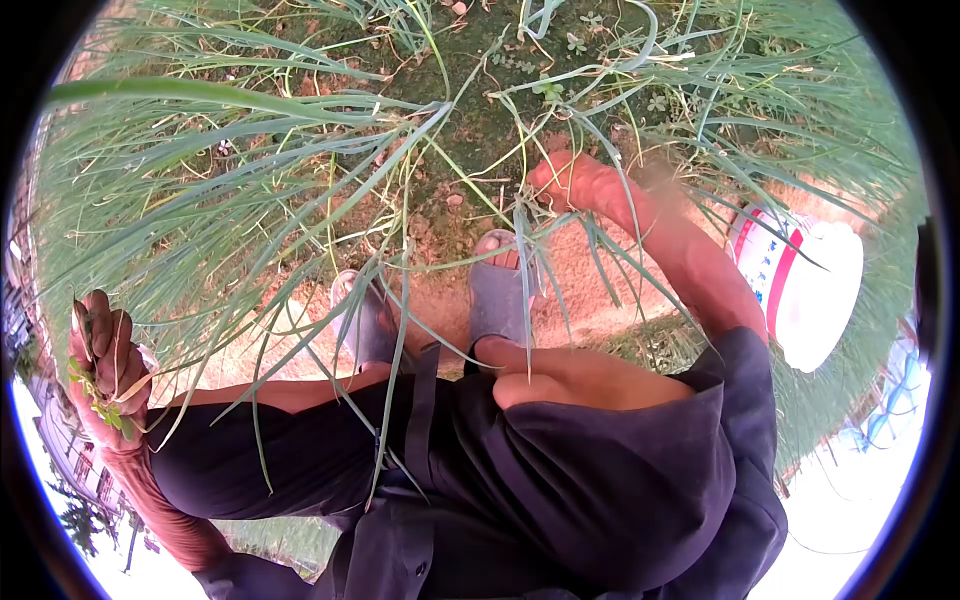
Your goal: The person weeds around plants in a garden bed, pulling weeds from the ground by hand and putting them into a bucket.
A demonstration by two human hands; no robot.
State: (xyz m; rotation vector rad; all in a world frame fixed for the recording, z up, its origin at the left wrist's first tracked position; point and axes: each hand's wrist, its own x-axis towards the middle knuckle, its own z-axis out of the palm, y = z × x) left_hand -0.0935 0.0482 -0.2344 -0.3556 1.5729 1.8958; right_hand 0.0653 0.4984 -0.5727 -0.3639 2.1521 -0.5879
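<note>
My left hand (pixel 108 352) is raised at the far left beside my knee, its fingers curled closed around a small bunch of green weeds (pixel 105 408). Leaves and a dry blade stick out below the fingers. My right hand (pixel 580 183) reaches down to the soil (pixel 455 205) among the green onion plants (pixel 330 150). Its fingertips press together at the base of a clump (pixel 525 215), partly hidden by leaves; what they pinch is too small to make out.
A white bucket (pixel 820 290) with a red band stands at the right among the onions. My sandalled feet (pixel 500 290) are on bare reddish soil between the plants. Low weeds (pixel 550 90) grow farther up. Long leaves hang across my dark trousers (pixel 600 480).
</note>
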